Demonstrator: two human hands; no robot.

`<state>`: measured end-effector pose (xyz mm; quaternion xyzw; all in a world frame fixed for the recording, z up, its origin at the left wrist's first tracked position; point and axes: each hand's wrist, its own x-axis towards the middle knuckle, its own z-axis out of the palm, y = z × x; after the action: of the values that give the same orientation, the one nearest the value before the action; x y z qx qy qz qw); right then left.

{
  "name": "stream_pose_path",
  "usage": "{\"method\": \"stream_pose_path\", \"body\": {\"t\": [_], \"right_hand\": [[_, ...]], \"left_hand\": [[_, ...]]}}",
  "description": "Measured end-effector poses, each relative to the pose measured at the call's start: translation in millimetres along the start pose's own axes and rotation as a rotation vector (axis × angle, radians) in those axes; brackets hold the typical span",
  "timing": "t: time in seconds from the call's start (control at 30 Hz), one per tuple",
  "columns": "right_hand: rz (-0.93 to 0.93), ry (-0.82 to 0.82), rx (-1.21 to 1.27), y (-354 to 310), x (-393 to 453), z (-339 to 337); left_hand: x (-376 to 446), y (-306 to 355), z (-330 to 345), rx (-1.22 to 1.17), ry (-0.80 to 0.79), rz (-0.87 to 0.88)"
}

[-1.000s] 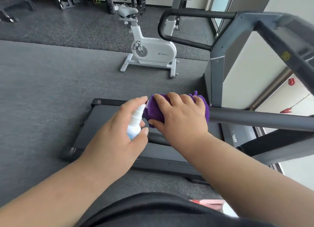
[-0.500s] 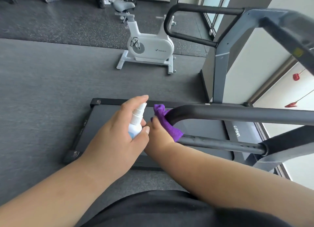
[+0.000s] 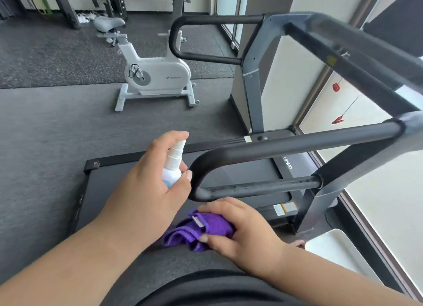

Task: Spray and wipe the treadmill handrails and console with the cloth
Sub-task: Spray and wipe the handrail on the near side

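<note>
Counting as I look: two bare hands, the left hand (image 3: 146,191) and the right hand (image 3: 242,228). One small white spray bottle (image 3: 172,168), one crumpled purple cloth (image 3: 201,231). Two looped black padded handrails, the near handrail (image 3: 286,143) and the far handrail (image 3: 206,22). One white exercise bike (image 3: 155,77).

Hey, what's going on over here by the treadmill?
A person is cleaning the treadmill. The left hand holds a small white spray bottle upright, with a finger on its nozzle, next to the curved end of the near black handrail. The right hand holds a bunched purple cloth just below that rail, not touching it.
</note>
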<state>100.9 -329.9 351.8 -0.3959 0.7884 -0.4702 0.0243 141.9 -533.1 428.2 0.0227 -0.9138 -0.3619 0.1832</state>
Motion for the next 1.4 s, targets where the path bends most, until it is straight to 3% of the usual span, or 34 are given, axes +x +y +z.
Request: {"method": "stream_pose_path", "body": {"t": [0.1,0.2,0.33,0.73,1.0,1.3,1.4], "right_hand": [[0.017,0.12,0.013,11,-23,-25],[0.028,0.137,-0.009,23,-40,-47],[0.061,0.1,0.015,36,-52,-68],[0.059,-0.103,0.129,80,-69,-123],[0.065,-0.123,0.161,107,-89,-161],[0.117,-0.029,0.215,133,-105,-192],[0.157,0.076,0.234,137,-109,-204]], "left_hand": [[14,19,24,0.049,-0.084,-0.001],[26,39,51,0.142,-0.151,-0.015],[37,55,73,0.285,-0.204,-0.051],[48,102,107,0.469,-0.114,-0.205],[82,166,176,0.482,-0.128,-0.028],[113,187,222,0.546,-0.145,0.054],[117,195,229,0.532,-0.158,0.091]]}}
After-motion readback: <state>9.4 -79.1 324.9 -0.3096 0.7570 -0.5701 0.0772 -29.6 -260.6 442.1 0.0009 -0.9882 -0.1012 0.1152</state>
